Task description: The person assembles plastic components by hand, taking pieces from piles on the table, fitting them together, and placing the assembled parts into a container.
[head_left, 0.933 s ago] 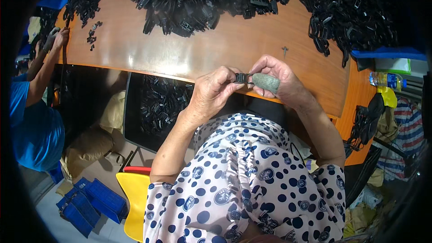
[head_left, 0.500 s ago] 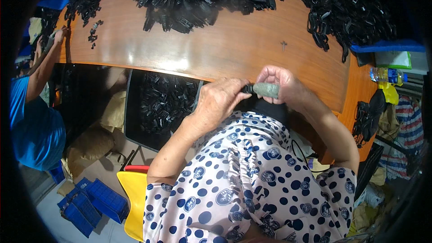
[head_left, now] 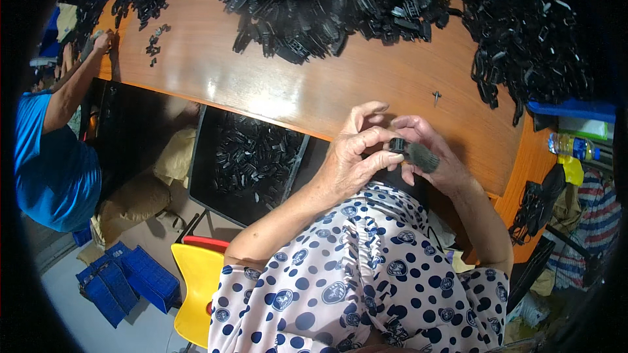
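My left hand pinches a small black plastic part between thumb and forefinger, its other fingers raised and curled. My right hand bends its fingers around the far side of the same part. A grey-green, rough-looking piece lies at the right thumb's place, close against the black part; whether it covers the thumb or is held, I cannot tell. Both hands meet just in front of the near edge of the wooden table.
Heaps of black plastic parts cover the table's far side. A small metal piece lies alone on the wood. A black bin holds more parts at left. A co-worker in a blue shirt works far left. A bottle stands right.
The whole view has shifted, with the table now lower and further right. My left fingers have lifted and opened out around the pinch. The black part and grey piece have turned.
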The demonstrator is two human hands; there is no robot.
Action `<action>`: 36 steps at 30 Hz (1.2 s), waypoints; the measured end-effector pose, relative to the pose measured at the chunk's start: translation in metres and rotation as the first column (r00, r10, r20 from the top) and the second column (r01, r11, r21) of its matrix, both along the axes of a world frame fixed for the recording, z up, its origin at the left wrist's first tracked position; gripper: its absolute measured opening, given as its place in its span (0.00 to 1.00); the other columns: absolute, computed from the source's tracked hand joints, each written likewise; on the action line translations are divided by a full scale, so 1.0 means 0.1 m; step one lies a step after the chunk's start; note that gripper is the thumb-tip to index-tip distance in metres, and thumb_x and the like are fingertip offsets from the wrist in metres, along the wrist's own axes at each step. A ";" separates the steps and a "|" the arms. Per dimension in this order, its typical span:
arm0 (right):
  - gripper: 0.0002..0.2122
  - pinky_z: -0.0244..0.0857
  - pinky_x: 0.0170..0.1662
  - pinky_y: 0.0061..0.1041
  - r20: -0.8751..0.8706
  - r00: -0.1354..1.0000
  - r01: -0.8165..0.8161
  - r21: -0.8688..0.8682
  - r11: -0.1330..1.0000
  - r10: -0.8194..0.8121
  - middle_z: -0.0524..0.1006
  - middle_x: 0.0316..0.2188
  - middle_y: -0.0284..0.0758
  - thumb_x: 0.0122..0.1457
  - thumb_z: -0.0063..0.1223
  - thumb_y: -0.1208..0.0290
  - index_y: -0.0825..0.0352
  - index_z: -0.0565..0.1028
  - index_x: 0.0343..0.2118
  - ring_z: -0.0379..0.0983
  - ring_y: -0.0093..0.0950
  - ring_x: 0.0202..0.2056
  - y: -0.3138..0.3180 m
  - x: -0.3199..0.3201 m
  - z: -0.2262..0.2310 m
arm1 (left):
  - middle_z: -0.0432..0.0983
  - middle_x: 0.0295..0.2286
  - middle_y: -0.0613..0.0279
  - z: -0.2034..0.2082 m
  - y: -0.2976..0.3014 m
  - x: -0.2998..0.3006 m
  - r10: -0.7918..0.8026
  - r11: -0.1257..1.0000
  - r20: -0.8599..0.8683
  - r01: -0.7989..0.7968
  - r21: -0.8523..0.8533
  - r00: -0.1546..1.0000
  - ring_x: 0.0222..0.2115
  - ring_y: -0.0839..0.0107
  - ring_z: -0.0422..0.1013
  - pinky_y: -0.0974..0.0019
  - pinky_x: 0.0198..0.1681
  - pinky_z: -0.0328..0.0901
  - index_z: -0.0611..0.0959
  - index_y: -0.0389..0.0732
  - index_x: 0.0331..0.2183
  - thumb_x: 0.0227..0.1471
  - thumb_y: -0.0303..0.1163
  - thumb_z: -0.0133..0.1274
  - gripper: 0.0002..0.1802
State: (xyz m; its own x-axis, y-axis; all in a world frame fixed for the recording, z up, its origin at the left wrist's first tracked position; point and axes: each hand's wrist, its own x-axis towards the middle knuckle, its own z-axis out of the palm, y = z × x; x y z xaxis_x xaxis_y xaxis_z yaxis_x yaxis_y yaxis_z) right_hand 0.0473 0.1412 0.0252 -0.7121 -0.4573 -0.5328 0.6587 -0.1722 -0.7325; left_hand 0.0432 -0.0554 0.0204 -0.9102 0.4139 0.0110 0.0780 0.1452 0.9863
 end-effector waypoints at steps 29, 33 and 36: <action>0.19 0.73 0.42 0.28 -0.725 0.393 0.439 0.688 0.578 0.565 0.69 0.40 0.36 0.49 0.54 0.79 0.62 0.70 0.47 0.71 0.33 0.41 0.02 -0.47 -0.38 | 0.68 0.41 0.48 -0.33 -1.02 -1.26 -0.185 0.417 -0.437 -0.332 -0.846 0.880 0.36 0.48 0.70 0.53 0.35 0.66 0.73 0.37 0.36 0.47 0.26 0.54 0.12; 0.12 0.69 0.35 0.32 -0.657 0.421 0.773 0.621 0.132 0.625 0.71 0.33 0.42 0.48 0.58 0.77 0.70 0.72 0.37 0.71 0.37 0.34 1.01 -0.52 -0.29 | 0.70 0.37 0.48 -0.33 -1.05 -1.17 -0.162 0.430 -0.465 -0.361 -0.827 0.871 0.35 0.48 0.70 0.52 0.34 0.66 0.72 0.38 0.34 0.48 0.26 0.54 0.10; 0.08 0.66 0.36 0.36 -0.497 0.648 0.707 0.673 -0.215 0.577 0.71 0.31 0.43 0.52 0.55 0.74 0.71 0.73 0.34 0.71 0.38 0.31 1.48 -0.52 -0.31 | 0.71 0.33 0.49 -0.38 -1.06 -1.11 -0.142 0.481 -0.495 -0.377 -0.791 0.857 0.33 0.48 0.70 0.53 0.33 0.67 0.72 0.38 0.35 0.48 0.27 0.53 0.10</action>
State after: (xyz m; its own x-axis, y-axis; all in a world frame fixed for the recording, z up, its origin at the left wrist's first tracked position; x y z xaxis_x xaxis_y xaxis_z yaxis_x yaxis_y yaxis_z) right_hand -0.0051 0.2890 -0.0061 -0.9351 0.1077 0.3376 0.0991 0.9942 -0.0426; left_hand -0.0678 -0.1616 -0.0177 -0.9325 0.3380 0.1270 0.3578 0.9121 0.2000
